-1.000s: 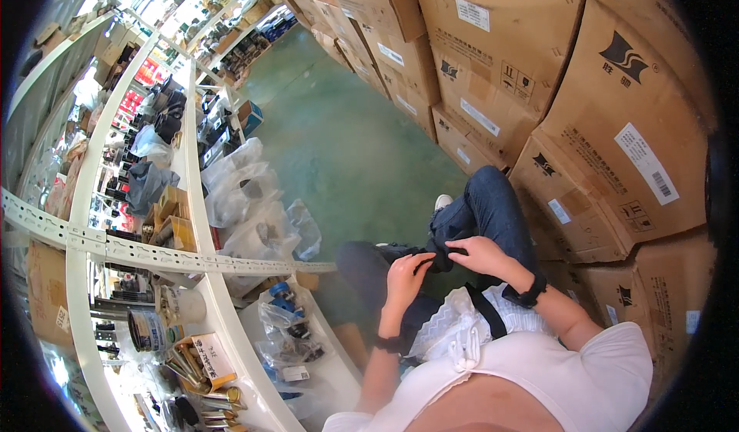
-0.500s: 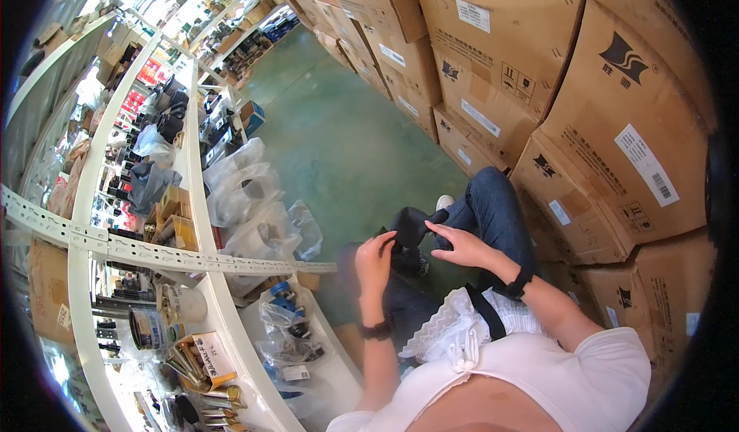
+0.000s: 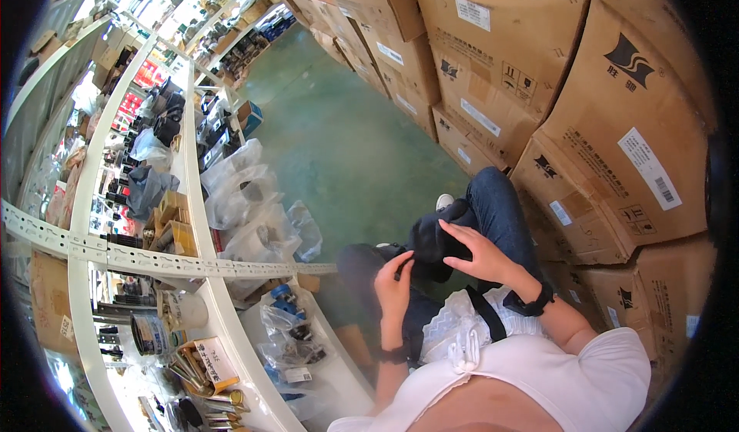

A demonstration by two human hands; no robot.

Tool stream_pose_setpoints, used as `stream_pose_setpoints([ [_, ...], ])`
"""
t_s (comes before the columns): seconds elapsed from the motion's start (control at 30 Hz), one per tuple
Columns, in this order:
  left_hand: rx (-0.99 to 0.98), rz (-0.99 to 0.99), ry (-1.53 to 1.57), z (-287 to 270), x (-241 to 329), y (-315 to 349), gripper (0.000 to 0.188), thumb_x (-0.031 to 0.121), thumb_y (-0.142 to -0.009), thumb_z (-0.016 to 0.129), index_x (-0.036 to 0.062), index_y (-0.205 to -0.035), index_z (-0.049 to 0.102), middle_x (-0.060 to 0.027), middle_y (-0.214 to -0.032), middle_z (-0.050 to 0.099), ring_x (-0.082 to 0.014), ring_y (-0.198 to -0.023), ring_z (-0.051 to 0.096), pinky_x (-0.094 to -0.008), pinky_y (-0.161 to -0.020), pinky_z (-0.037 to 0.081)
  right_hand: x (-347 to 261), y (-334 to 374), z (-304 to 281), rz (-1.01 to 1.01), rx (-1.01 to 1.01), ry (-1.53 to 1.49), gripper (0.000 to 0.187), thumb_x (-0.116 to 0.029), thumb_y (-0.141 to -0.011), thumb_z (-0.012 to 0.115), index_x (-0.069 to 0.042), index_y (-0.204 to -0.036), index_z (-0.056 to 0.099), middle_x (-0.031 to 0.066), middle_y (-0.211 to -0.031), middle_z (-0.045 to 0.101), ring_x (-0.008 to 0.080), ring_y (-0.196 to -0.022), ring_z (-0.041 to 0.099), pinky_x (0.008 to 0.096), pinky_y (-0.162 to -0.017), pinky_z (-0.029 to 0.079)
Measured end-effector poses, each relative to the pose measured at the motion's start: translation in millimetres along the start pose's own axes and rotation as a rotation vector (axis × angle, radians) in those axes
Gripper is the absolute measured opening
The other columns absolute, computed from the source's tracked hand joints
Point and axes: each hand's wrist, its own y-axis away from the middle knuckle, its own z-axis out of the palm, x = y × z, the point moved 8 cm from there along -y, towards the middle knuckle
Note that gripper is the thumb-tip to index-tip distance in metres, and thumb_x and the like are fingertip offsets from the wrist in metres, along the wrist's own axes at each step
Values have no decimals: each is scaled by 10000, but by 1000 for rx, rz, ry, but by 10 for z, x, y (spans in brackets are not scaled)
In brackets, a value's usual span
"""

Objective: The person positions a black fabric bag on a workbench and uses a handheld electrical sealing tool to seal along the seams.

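Observation:
A dark black, soft-looking item [image 3: 436, 241] hangs in front of my lap, between my hands; its exact kind cannot be made out. My left hand [image 3: 393, 284] is at its left side, with thumb and fingertips pinched on its edge. My right hand [image 3: 479, 256] lies against its right side with thumb and fingers spread apart. Part of the item is hidden behind the right fingers. My legs in dark jeans [image 3: 496, 205] are bent behind it.
Large cardboard boxes [image 3: 493, 55] are stacked along the right. On the left, white metal shelves [image 3: 215, 301] hold plastic-wrapped parts, a can [image 3: 146, 333] and a carton of brass-coloured pieces [image 3: 192, 366]. Clear plastic bags [image 3: 254, 201] sit beside the green floor [image 3: 339, 132].
Both hands have shifted right and slightly nearer to me. The black item has come nearer and looks more spread out, with the right hand now lying further over it.

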Motion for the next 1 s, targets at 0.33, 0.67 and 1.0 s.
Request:
stream_pose_setpoints([
  [0.33,-44,12,-7,12,61,-230,164,70,-755,586,51,-914,623,-116,-851,625,-221,-787,602,-276,-705,447,117,-33,-157,11,35,-42,603,-201,-748,609,-62,-1274,348,185,-1197,450,295,-1113,423,331,-946,315],
  [0.67,27,90,-52,-114,149,-139,231,58,-751,589,56,-982,608,-123,-813,613,-213,-726,582,-276,-662,440,-244,-194,-378,-100,117,86,502,-182,-755,590,-62,-1217,432,156,-1159,492,292,-1077,454,339,-927,341],
  [1.0,38,26,-19,-63,107,-15,198,91,-749,608,75,-945,629,-101,-829,616,-208,-735,574,-279,-663,434,-210,-256,-276,-153,135,16,388,-130,-766,559,-53,-1142,504,152,-1085,542,281,-1015,503,345,-893,377],
])
